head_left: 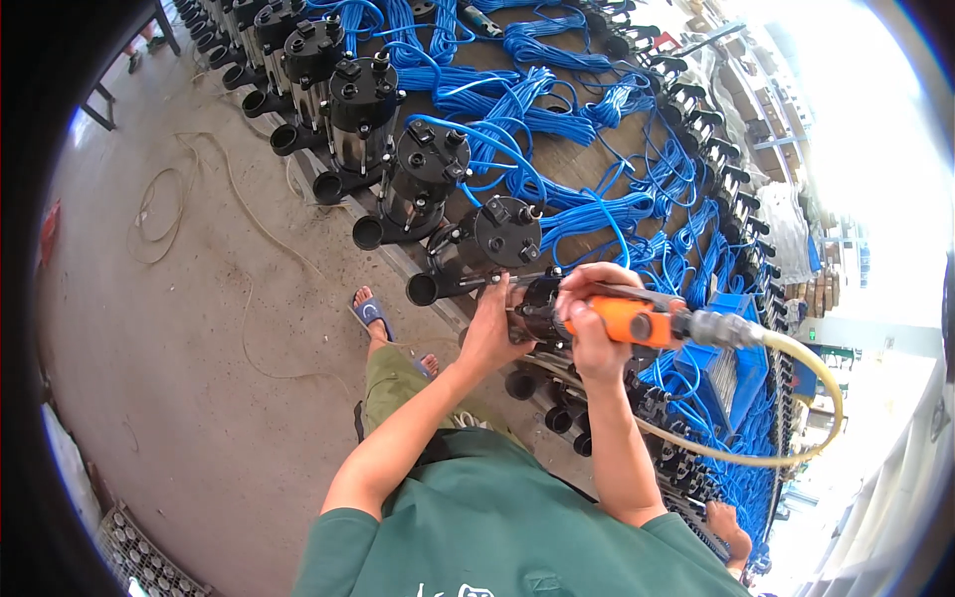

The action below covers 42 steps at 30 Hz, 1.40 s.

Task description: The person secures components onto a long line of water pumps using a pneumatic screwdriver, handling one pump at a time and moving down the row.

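Observation:
My right hand [597, 333] is wrapped round an orange air tool [631, 321] with a dark lever along its side. A metal coupling [723, 328] joins its back end to a pale yellow hose [834, 398] that loops round to the right. The tool's front end points left, at the black top of a submersible pump [538, 310]; the exact contact is hidden by my hands. My left hand [489, 333] grips the side of that same pump, fingers on its metal body. Just beyond it stands another pump [505, 231] with a black lid and a round outlet [423, 290].
Pumps stand in a long row [363, 90] toward the far left. Bundled blue cables [597, 214] cover the bench beside them. A blue crate [731, 368] sits at the right. A thin hose [239, 189] trails over the floor. Another person's arm [731, 532] shows at lower right.

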{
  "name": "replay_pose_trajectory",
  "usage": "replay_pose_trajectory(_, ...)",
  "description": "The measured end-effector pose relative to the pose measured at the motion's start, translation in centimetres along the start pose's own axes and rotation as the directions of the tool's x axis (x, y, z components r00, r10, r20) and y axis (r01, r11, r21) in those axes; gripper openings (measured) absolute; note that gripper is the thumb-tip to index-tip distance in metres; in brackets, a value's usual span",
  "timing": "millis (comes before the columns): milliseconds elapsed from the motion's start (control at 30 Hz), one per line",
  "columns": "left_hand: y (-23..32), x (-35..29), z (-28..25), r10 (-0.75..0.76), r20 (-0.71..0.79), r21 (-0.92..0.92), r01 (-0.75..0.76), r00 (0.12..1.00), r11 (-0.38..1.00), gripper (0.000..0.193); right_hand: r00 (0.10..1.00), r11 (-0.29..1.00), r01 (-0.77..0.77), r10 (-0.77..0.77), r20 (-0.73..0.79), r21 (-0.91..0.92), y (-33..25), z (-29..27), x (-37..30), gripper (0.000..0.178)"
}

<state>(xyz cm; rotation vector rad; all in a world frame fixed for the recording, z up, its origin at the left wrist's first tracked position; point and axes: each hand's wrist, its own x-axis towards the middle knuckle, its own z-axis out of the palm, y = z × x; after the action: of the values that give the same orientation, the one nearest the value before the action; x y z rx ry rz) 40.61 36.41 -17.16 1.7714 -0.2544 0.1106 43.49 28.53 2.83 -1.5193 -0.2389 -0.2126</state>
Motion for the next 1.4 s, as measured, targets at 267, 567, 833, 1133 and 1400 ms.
replay_pose_trajectory(267, 0.2, 0.2, -0.2, -0.024, -0.002, -0.016, 0.024, 1.000, 1.000, 0.128, 0.999, 0.999, -0.030, 0.030, 0.030, -0.020, 1.2, -0.4, 0.2, 0.029)
replay_pose_trajectory(567, 0.4, 0.3, -0.5, 0.018, 0.015, 0.003, -0.018, 1.000, 1.000, 0.124, 0.999, 0.998, -0.028, 0.026, 0.032, 0.056, -0.1, -0.8, 1.4, 0.041)
replay_pose_trajectory(833, -0.3, 4.5, -3.1, -0.031, 0.372, -0.179, 0.104, 0.928, 0.978, 0.123, 0.978, 0.994, 0.037, -0.056, -0.199, -0.099, 1.4, -2.7, 6.1, 0.034)
replay_pose_trajectory(1133, -1.3, 5.3, -2.6, 0.128, 0.316, -0.239, -0.052, 0.940, 0.970, 0.114, 0.972, 0.993, -0.027, -0.001, -0.236, -0.113, 2.8, -2.8, 5.1, 0.027)
replay_pose_trajectory(1400, -0.8, 4.4, -2.5, 0.128, 0.298, -0.231, -0.059, 0.946, 0.971, 0.127, 0.962, 0.995, -0.025, -0.003, -0.272, -0.100, 0.5, -2.1, 4.9, 0.038)
